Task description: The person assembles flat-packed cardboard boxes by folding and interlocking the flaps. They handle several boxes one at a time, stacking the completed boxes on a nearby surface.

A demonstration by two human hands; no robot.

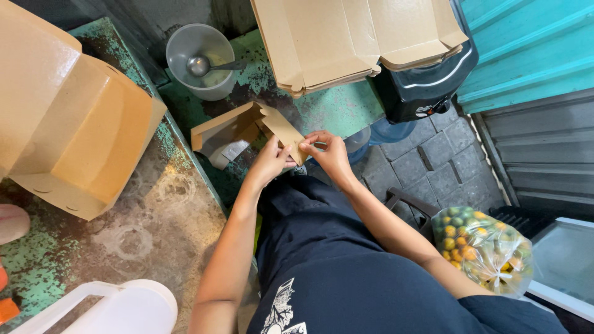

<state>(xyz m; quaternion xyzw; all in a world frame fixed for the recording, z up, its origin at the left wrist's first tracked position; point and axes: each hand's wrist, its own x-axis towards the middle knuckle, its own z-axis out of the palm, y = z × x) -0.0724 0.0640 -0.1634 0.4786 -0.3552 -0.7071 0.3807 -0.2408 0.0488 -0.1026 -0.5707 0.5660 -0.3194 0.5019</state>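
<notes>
Both hands meet on a small kraft paper box (247, 132), half folded, held just above the near edge of the worn green counter (337, 108), in front of the person's lap. The left hand (270, 162) pinches the lower side of one brown flap between thumb and fingers; the right hand (330, 153) pinches the same flap's outer end, fingertips pressed together on the card. The box looks light and thin, stiff along its creases but easy to dent or tear if squeezed mid-panel, so the folds and flap edges seem the safest places to hold. Its pale inner lining may be a little slick. Toward the counter's back edge stands a clear plastic tub (201, 60) with a metal ladle (204, 65), beside a stack of flat boxes (356, 40). Folded boxes (68, 117) sit at the left end, and a bag of small citrus fruit (482, 247) lies by the right elbow.
</notes>
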